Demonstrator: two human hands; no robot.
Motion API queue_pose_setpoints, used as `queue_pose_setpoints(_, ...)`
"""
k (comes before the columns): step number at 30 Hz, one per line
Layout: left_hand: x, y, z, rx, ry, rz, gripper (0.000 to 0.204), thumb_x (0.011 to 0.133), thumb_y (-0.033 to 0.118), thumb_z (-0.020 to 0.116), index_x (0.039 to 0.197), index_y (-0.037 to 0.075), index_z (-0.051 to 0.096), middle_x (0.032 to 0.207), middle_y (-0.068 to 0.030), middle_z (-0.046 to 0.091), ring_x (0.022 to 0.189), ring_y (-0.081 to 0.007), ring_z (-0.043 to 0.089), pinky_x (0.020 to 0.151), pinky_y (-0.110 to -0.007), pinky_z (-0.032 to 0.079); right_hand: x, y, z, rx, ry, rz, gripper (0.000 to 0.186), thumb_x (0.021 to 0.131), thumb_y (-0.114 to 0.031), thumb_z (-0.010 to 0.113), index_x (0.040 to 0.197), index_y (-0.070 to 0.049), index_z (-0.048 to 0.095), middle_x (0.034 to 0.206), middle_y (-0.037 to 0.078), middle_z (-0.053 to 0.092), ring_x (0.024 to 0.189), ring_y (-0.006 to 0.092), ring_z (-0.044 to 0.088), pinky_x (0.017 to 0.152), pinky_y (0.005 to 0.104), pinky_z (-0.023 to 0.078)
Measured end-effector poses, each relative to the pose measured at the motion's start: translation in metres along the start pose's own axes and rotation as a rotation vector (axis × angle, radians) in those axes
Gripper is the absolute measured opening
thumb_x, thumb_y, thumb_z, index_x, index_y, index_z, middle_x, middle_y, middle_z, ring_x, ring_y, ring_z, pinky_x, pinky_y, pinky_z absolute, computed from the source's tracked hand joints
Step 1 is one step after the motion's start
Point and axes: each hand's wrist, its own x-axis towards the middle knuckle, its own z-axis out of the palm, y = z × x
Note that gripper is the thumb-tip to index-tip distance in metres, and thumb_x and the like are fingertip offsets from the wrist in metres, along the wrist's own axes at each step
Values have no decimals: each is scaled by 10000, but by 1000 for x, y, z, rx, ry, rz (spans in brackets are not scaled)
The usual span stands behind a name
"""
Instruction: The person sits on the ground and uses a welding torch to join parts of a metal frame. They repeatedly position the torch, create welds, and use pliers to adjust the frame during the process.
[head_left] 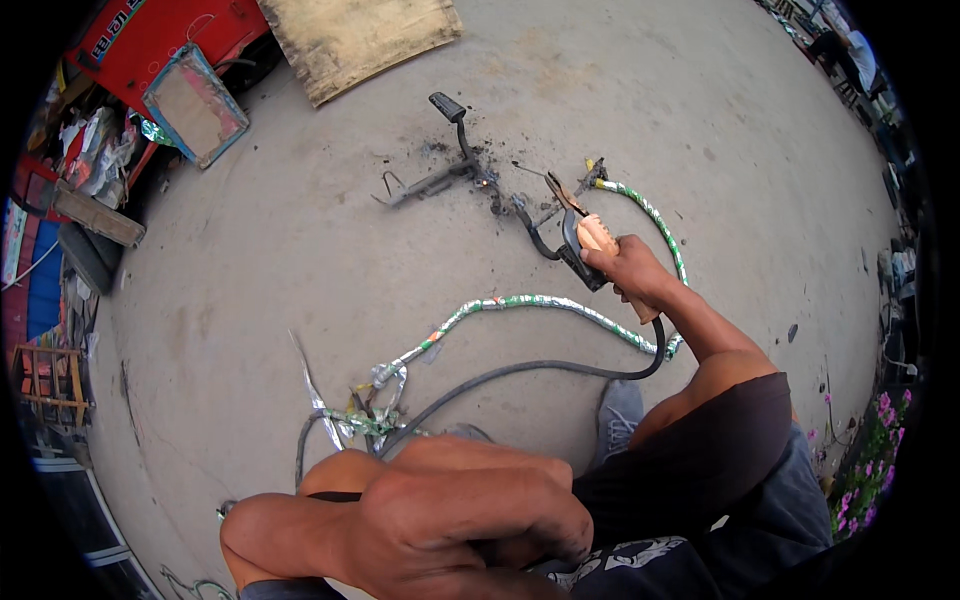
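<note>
- The right hand (635,268) was closed around the peach-coloured handle of a welding clamp (597,234), the fingers wrapped round its far side and partly hidden, the thumb lying along the near side.
- The left hand (480,510) lay low in the view, close to the camera, its fingers bent inward; how tightly they were closed, and whether they held anything, I could not tell.
- The welding clamp pointed up and to the left over the ground (250,260), with a thin rod (529,168) showing beside its tip.
- Just left of the clamp lay a dark metal bar (435,187) with a black footrest (448,106) on a bent arm, amid scattered black bits.
- From the clamp's lower end a black cable (500,370) curved down and left across the ground.
- A hose wrapped in silver and green (530,300) looped behind the right hand and ran left, above the cable.
- A grey shoe (620,425) stood below the cable, near the bare right forearm.
- A wooden board (365,40) lay at the top.
</note>
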Motion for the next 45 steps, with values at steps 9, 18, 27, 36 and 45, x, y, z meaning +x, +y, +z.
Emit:
queue_pose_setpoints(9,7,4,2,-66,-23,-24,488,755,335,926,916,-42,662,721,-51,592,532,-87,449,475,-255,307,-7,-3,-4,15,-31,47,514,881,-446,768,890,49,631,693,75,596,518,159,588,423,339,484)
queue_pose_setpoints(18,17,8,11,239,-83,-282,295,804,180,874,910,20,650,706,-73,562,559,-179,507,519,-314,392,-12,1,-11,77,-108,92,493,892,-459,757,878,17,630,687,55,583,513,137,559,436,331,482)
queue_pose_setpoints(27,19,1,13,310,-146,-253,245,837,157,832,907,17,644,705,-101,554,609,-252,551,559,-353,436,-13,3,-11,109,-137,129,507,894,-469,760,900,18,618,697,47,564,534,138,558,445,339,491)
queue_pose_setpoints(36,18,0,12,323,-161,-265,244,830,155,832,901,11,649,712,-103,568,603,-250,558,555,-351,441,-13,5,-15,96,-152,130,548,890,-486,764,939,36,604,713,50,563,551,139,565,448,338,494)
queue_pose_setpoints(45,18,1,11,334,-161,-269,247,837,164,831,903,10,649,711,-103,564,602,-247,554,554,-350,440,-11,8,-15,87,-156,144,574,893,-490,758,966,57,600,746,63,575,569,142,592,458,330,520)
